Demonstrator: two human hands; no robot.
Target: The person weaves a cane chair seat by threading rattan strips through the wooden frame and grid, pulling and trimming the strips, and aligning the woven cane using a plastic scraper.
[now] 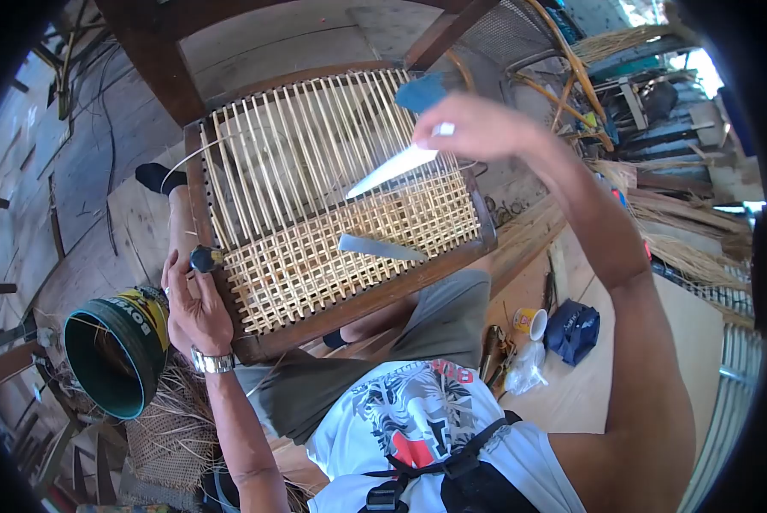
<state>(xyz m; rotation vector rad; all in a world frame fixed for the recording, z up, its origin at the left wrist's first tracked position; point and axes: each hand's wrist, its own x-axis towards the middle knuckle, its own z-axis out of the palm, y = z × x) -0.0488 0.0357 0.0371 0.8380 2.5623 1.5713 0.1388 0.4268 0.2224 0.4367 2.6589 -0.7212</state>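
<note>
A wooden chair seat frame (pixel 349 316) lies across my lap, strung with pale cane strands (pixel 289 145). Its nearer part is closely woven cane (pixel 315 265). My left hand (pixel 199 308), wearing a metal watch, grips the frame's left edge, beside a dark rounded knob (pixel 202 259). Above the right part of the seat, my blurred right hand (pixel 477 128) pinches a long, pale, pointed flat strip (pixel 392 173); its material is unclear. The strip's tip slants down toward the weave's edge. A grey flat blade-like strip (pixel 382 249) lies on the woven part.
A dark green bucket (pixel 114 350) stands at the left, near loose fibres. On the floor at the right are a yellow and white cup (pixel 530 323), a dark blue bag (pixel 573 332) and a clear plastic bag (pixel 527 369). Bundled fibres (pixel 691 222) lie farther right.
</note>
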